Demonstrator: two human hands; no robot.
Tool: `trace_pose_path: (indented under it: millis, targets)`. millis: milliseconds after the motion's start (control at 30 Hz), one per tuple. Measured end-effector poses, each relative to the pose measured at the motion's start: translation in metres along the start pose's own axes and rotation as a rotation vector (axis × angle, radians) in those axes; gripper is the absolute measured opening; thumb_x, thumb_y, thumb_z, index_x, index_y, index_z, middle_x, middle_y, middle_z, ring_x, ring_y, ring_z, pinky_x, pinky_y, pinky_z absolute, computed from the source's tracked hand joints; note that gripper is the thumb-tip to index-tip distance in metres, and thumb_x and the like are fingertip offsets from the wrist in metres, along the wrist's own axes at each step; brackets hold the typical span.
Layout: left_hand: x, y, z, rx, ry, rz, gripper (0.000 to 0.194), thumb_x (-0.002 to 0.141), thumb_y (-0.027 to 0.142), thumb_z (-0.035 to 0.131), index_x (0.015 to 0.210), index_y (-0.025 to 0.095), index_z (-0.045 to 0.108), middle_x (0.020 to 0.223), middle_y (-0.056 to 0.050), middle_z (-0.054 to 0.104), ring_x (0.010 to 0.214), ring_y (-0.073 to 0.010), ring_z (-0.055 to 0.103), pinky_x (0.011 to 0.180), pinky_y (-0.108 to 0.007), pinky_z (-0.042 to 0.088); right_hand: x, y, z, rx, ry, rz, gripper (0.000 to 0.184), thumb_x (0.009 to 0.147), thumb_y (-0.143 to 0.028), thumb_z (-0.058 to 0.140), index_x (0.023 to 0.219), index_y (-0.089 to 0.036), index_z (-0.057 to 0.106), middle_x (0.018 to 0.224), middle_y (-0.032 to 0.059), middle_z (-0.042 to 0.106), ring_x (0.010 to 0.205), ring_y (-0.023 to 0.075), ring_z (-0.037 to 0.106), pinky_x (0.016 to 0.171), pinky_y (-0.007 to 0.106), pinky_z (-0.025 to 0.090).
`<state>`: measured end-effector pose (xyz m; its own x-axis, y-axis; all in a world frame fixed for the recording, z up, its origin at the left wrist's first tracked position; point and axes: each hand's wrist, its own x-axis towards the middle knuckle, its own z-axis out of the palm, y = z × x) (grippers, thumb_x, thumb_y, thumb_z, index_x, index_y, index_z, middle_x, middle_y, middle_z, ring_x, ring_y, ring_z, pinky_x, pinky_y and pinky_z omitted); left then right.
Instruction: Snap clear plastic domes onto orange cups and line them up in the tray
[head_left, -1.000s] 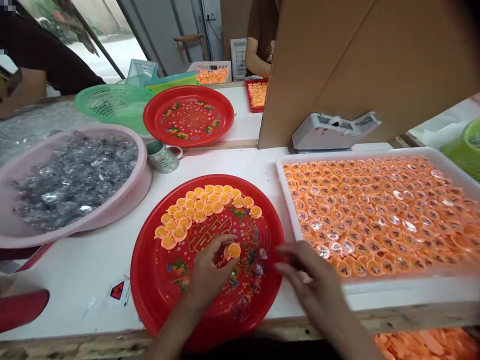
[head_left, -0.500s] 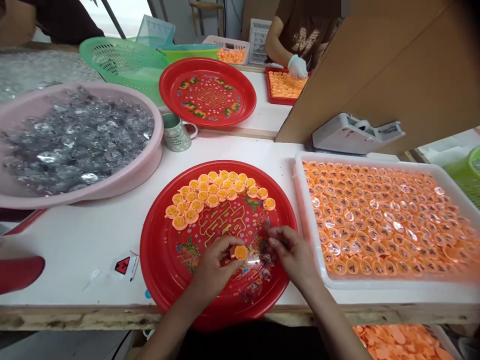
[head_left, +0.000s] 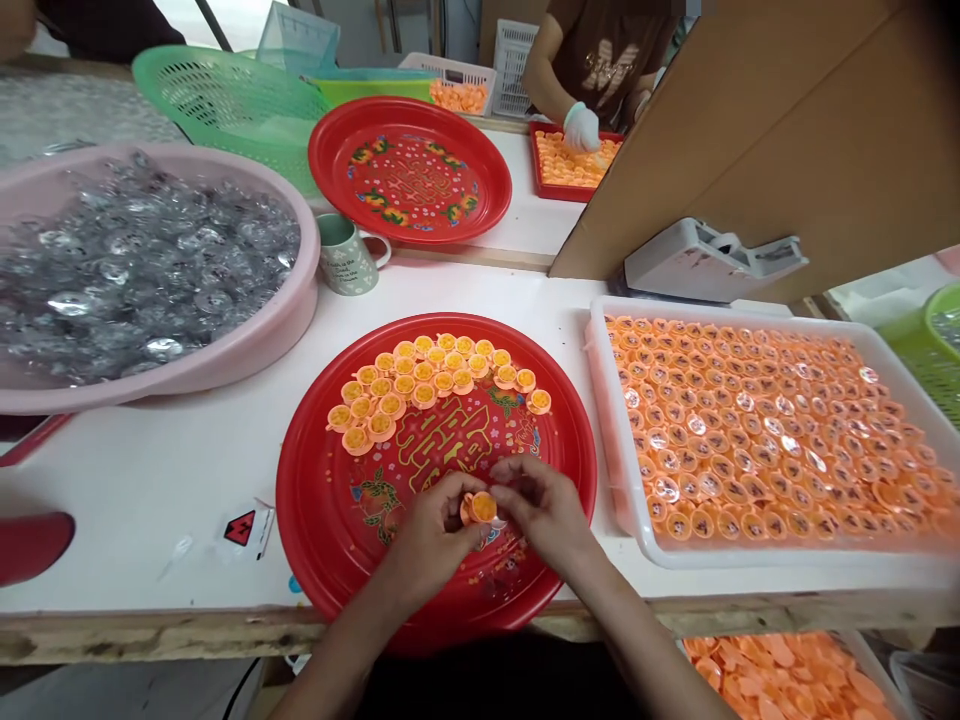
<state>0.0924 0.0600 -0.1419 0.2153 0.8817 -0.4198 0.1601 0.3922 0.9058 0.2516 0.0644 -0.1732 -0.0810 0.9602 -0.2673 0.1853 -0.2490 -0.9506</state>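
Over the round red tray, my left hand pinches a small orange toy cup with a yellow-orange inside. My right hand is closed beside the cup's right side, thumb and fingertips together. Whatever lies between those fingertips is too small and covered to make out. Several similar orange cups sit in a curved band along the tray's far side. Some small clear plastic pieces lie near the right wrist, partly covered by the hand.
A pink basin of clear wrapped pieces stands left, near a green mug. To the right is a white tray packed with orange cups. Beyond are a tape dispenser, a cardboard divider and a co-worker's gloved hand.
My right hand has moved left from the clear pieces at the tray's right side to the cup. My left hand still holds the orange cup in nearly the same place.
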Motion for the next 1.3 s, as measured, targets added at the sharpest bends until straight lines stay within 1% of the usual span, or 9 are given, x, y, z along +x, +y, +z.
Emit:
trace_pose_path:
  millis: [133, 267, 400, 500, 667, 767, 933, 1100, 1300]
  targets:
    - [0.001, -0.006, -0.003, -0.057, -0.008, -0.050, 0.018, 0.068, 0.018, 0.063, 0.086, 0.019, 0.064, 0.079, 0.001, 0.065, 0.073, -0.0158, 0.063, 0.066, -0.025, 0.051, 0.003, 0.008, -0.033, -0.108, 0.139, 0.031, 0.016, 0.083, -0.032, 0.058, 0.094, -0.020, 0.061, 0.069, 0.0023, 0.065, 0.053, 0.0175, 0.060, 0.047, 0.029, 0.049]
    - [0.004, -0.010, -0.010, -0.103, 0.035, -0.071, 0.023, 0.073, 0.026, 0.066, 0.095, 0.021, 0.064, 0.089, 0.000, 0.067, 0.073, -0.0165, 0.064, 0.068, -0.028, 0.054, 0.003, 0.005, -0.057, -0.440, 0.238, -0.135, 0.013, 0.085, -0.023, 0.053, 0.087, -0.020, 0.065, 0.081, 0.0062, 0.066, 0.070, 0.0219, 0.064, 0.063, 0.035, 0.053]
    - [0.005, -0.012, -0.016, -0.092, 0.036, -0.041, 0.029, 0.081, 0.034, 0.063, 0.108, 0.023, 0.064, 0.095, -0.002, 0.068, 0.087, -0.0192, 0.064, 0.077, -0.030, 0.054, 0.002, 0.002, -0.048, -0.712, 0.057, -0.258, 0.019, 0.085, -0.013, 0.052, 0.089, -0.021, 0.069, 0.090, 0.0067, 0.067, 0.082, 0.0213, 0.064, 0.074, 0.033, 0.052]
    - [0.005, -0.013, -0.015, -0.184, 0.036, -0.076, 0.031, 0.080, 0.034, 0.067, 0.108, 0.023, 0.060, 0.090, 0.000, 0.066, 0.080, -0.0176, 0.065, 0.071, -0.029, 0.055, 0.002, 0.002, -0.034, -0.850, -0.026, -0.254, 0.024, 0.082, -0.008, 0.053, 0.097, -0.020, 0.067, 0.096, 0.0073, 0.066, 0.085, 0.0211, 0.064, 0.074, 0.032, 0.052]
    - [0.007, -0.012, -0.007, -0.403, 0.024, -0.119, 0.025, 0.077, 0.034, 0.072, 0.092, 0.019, 0.058, 0.089, 0.001, 0.062, 0.083, -0.0174, 0.066, 0.079, -0.034, 0.058, 0.000, 0.007, -0.032, -0.827, -0.025, -0.233, 0.028, 0.085, -0.007, 0.050, 0.103, -0.020, 0.066, 0.100, 0.0075, 0.064, 0.081, 0.0196, 0.066, 0.070, 0.030, 0.053]
    - [0.008, -0.012, -0.004, -0.379, 0.035, -0.116, 0.026, 0.078, 0.034, 0.071, 0.096, 0.018, 0.061, 0.093, -0.002, 0.063, 0.085, -0.0167, 0.063, 0.074, -0.029, 0.057, -0.003, 0.013, -0.038, -0.754, -0.021, -0.286, 0.029, 0.087, -0.007, 0.048, 0.107, -0.020, 0.066, 0.101, 0.0085, 0.064, 0.086, 0.0206, 0.066, 0.074, 0.032, 0.054]
    - [0.010, -0.015, -0.005, -0.346, 0.012, -0.142, 0.029, 0.080, 0.033, 0.069, 0.104, 0.018, 0.063, 0.093, -0.002, 0.065, 0.083, -0.0159, 0.063, 0.069, -0.026, 0.055, -0.004, 0.020, -0.046, -0.589, 0.040, -0.324, 0.017, 0.084, -0.008, 0.055, 0.076, -0.020, 0.064, 0.086, 0.0048, 0.064, 0.078, 0.0186, 0.065, 0.071, 0.030, 0.054]
    - [0.010, -0.015, -0.007, -0.312, 0.032, -0.127, 0.029, 0.080, 0.034, 0.069, 0.103, 0.018, 0.064, 0.094, -0.003, 0.066, 0.084, -0.0169, 0.064, 0.070, -0.026, 0.055, -0.006, 0.014, -0.047, -0.650, 0.093, -0.364, 0.019, 0.091, -0.011, 0.048, 0.090, -0.019, 0.065, 0.088, 0.0071, 0.064, 0.078, 0.0194, 0.065, 0.068, 0.030, 0.053]
    - [0.011, -0.013, -0.011, -0.255, 0.128, -0.116, 0.038, 0.079, 0.036, 0.070, 0.112, 0.018, 0.063, 0.101, -0.004, 0.069, 0.086, -0.0172, 0.066, 0.077, -0.028, 0.055, -0.024, 0.004, -0.033, -0.690, -0.169, -0.371, 0.015, 0.086, -0.013, 0.060, 0.098, -0.020, 0.064, 0.091, 0.0061, 0.064, 0.083, 0.0203, 0.062, 0.074, 0.032, 0.053]
